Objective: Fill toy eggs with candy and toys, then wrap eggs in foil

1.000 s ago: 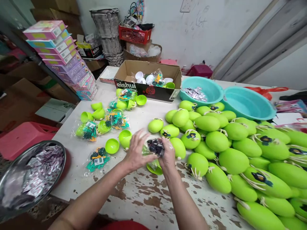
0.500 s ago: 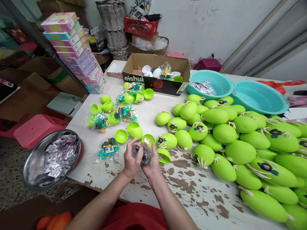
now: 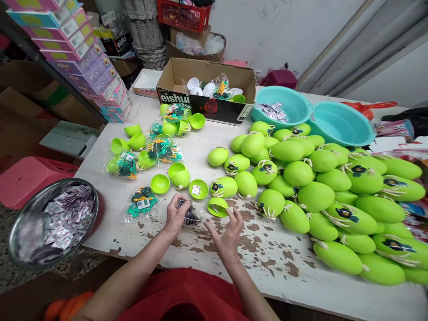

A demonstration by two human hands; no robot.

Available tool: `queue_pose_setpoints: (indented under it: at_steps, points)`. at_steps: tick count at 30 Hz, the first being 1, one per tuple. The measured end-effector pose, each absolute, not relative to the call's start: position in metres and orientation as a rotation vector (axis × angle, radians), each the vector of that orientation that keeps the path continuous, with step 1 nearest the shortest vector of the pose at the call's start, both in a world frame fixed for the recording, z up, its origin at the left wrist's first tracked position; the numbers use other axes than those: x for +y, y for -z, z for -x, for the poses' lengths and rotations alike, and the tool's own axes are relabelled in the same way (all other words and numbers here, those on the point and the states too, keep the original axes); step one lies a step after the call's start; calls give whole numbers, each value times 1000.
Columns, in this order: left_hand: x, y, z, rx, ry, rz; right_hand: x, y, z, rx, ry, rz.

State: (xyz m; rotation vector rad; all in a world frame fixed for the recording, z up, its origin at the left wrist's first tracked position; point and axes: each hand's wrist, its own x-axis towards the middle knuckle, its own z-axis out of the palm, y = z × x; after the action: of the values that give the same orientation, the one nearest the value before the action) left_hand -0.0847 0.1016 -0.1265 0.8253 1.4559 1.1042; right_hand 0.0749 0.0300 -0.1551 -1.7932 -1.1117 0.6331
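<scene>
While the left hand (image 3: 175,214) pinches a small clear bag of dark toy parts (image 3: 191,217) down on the worktop (image 3: 261,254) near its front edge, the right hand (image 3: 227,234) hovers just beside it, open, fingers spread, holding nothing. Just beyond the hands lie two open green egg halves. One (image 3: 198,189) carries a small white packet. The other (image 3: 217,207) lies tilted near the right fingertips, and I cannot tell what is in it.

Judging by the heap of closed green eggs (image 3: 317,196) over the right half of the worktop, most of the filling looks done. What seems left is this bag, several bags of teal toy parts (image 3: 142,205) and the loose halves (image 3: 160,183) toward the left edge.

Bare, paint-chipped surface lies open along the front edge around the hands. The heap crowds the right side, and a steel bowl (image 3: 18,249) of foil packets sits by the front-left corner.
</scene>
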Motion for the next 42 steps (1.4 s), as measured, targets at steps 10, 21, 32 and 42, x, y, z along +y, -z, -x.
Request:
queue_pose_setpoints:
  at_steps: [10,21,32,42]
  points:
    - [100,141,75,1469,-1059,-636,59,222,-123,-1762,-406,1759]
    - [102,113,61,1036,-1085,-1941,58,159,-89,-1648,-881,1482]
    - [101,78,75,1098,-936,-1925,70,103,-75,-1275,-1376,1267]
    - [79,63,78,1287,-987,-1568,66,90,-49,-1357,-1580,1058]
